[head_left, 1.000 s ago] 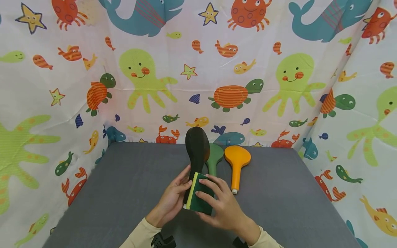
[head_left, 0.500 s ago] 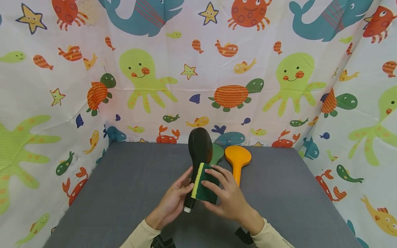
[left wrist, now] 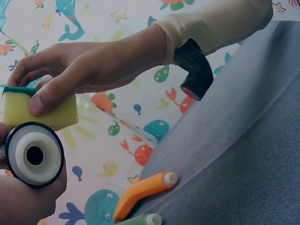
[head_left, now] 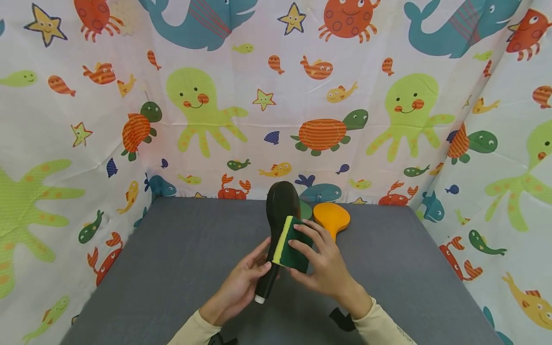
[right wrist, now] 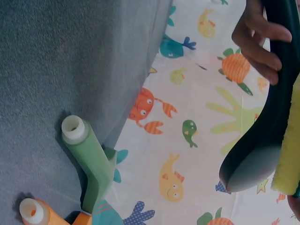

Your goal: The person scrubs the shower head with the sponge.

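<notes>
A black handheld shower head (head_left: 282, 201) is tilted up above the table, its handle gripped by my left hand (head_left: 241, 285). Its white hose end points down toward me; in the left wrist view that hollow end (left wrist: 50, 164) faces the camera. My right hand (head_left: 325, 268) holds a yellow and green sponge (head_left: 296, 247) between thumb and fingers. The sponge's yellow side lies against the handle near the neck, just above my left thumb. In the right wrist view the yellow layer (right wrist: 288, 150) runs alongside the black shower head (right wrist: 274, 112).
Behind the held one, a green shower head (head_left: 305, 211) is mostly hidden, and an orange shower head (head_left: 332, 218) lies to its right on the grey table (head_left: 185, 249). A curtain with printed sea animals (head_left: 233, 105) encloses the back and sides.
The sponge has moved up the handle, from near the white end to near the neck, with my right hand. The shower head has shifted slightly right and leans more, covering more of the green one.
</notes>
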The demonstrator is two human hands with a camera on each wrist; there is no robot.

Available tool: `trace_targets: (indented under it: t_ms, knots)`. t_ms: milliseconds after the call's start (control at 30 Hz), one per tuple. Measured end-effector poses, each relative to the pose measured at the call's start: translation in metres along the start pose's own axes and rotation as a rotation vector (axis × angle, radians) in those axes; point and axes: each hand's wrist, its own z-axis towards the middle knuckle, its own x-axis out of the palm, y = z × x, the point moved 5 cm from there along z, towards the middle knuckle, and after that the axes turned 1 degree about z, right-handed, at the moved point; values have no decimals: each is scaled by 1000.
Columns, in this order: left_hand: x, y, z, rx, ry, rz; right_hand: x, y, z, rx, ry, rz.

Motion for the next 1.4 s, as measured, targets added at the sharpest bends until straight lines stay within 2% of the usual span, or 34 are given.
trace_targets:
  t_ms: [833, 1100, 1400]
  knots:
    - [5, 6, -17, -37, 145, 78, -21, -29, 5, 110, -85, -5]
    - [8, 8, -18, -48, 141, 80, -22, -30, 4, 129, -91, -9]
    - [9, 5, -14, -37, 145, 90, -19, -16, 2, 76, -111, -6]
